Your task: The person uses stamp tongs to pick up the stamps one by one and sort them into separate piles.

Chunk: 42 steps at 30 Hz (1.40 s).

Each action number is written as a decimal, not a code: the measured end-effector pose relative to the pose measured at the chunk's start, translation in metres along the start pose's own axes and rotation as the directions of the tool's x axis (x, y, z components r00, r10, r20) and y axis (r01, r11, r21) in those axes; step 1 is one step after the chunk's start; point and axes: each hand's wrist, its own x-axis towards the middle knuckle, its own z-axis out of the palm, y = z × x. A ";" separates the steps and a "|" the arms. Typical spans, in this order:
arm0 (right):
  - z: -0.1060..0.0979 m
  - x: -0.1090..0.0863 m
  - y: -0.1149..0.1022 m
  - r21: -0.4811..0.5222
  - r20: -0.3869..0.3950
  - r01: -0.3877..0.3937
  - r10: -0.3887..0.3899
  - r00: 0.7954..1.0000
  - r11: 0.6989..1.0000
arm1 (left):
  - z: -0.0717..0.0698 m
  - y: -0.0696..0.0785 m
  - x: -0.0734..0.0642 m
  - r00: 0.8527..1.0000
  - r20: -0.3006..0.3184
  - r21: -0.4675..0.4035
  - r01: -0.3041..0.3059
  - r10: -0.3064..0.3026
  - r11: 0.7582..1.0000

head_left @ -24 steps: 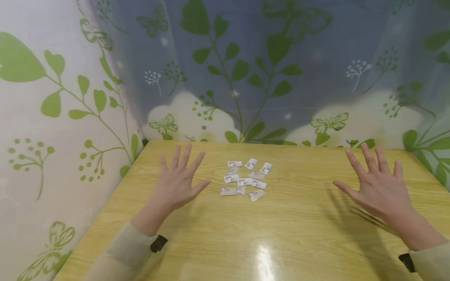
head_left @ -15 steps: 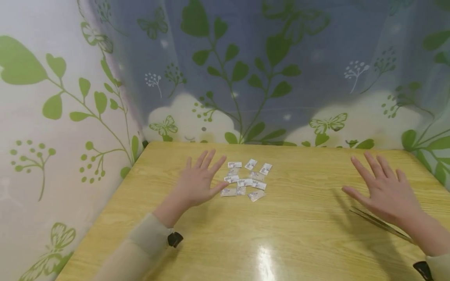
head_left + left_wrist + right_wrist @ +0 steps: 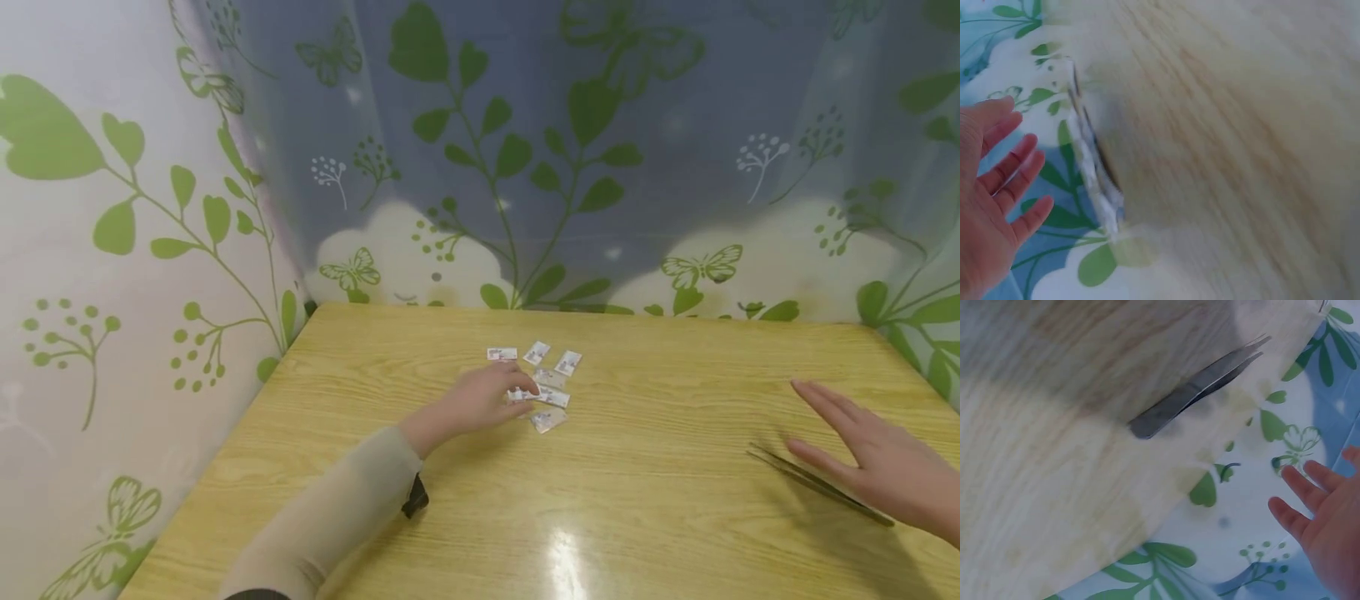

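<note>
Several small flat white packets (image 3: 551,419) with dark print lie in a loose cluster on the table (image 3: 637,500); some look wrapped in clear plastic. Over the left part of the cluster is my left hand (image 3: 480,398), its fingers slightly bent and hiding some packets. The left wrist view shows that hand (image 3: 997,181) with fingers spread and nothing in them, beside a blurred row of packets (image 3: 1090,156). On the right, a pair of dark metal tweezers (image 3: 821,485) lies on the table. My right hand (image 3: 877,462) hovers just above it with straight fingers, holding nothing.
Behind the table hangs a blue and white cloth (image 3: 675,167) with green leaves and butterflies. Another printed cloth (image 3: 150,333) covers the left side. A bright light reflection falls on the table's near middle.
My left hand has moved right and lowered onto the packets, its fingers bending. My right hand has shifted right and lower, baring more of the tweezers. The packets lie where they were.
</note>
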 end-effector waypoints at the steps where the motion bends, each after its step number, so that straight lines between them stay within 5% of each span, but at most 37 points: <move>1: 0.001 -0.001 0.003 0.006 0.023 -0.025 0.025 0.999 1.000 | 0.001 0.000 0.003 1.000 0.009 -0.018 -0.001 0.001 1.000; 7: 0.012 -0.007 0.018 0.085 0.087 -0.092 0.085 0.993 0.992 | 0.011 -0.001 0.016 0.996 0.087 -0.144 0.018 -0.005 0.989; 13: 0.026 -0.012 0.030 0.128 0.081 -0.108 0.098 0.992 0.986 | 0.022 -0.004 0.020 0.985 0.169 -0.169 0.051 -0.022 0.984; 26: 0.044 -0.020 0.040 0.084 -0.067 0.001 0.005 0.998 0.996 | 0.024 -0.006 0.022 0.985 0.169 -0.207 0.074 -0.039 0.976; 32: 0.046 -0.015 0.036 0.119 -0.013 0.019 -0.018 1.000 0.993 | 0.025 -0.008 0.021 0.981 0.186 -0.207 0.086 -0.047 0.975; 42: 0.045 -0.014 0.030 0.151 -0.028 0.036 -0.033 0.999 0.988 | 0.026 -0.006 0.021 0.983 0.182 -0.201 0.077 -0.040 0.977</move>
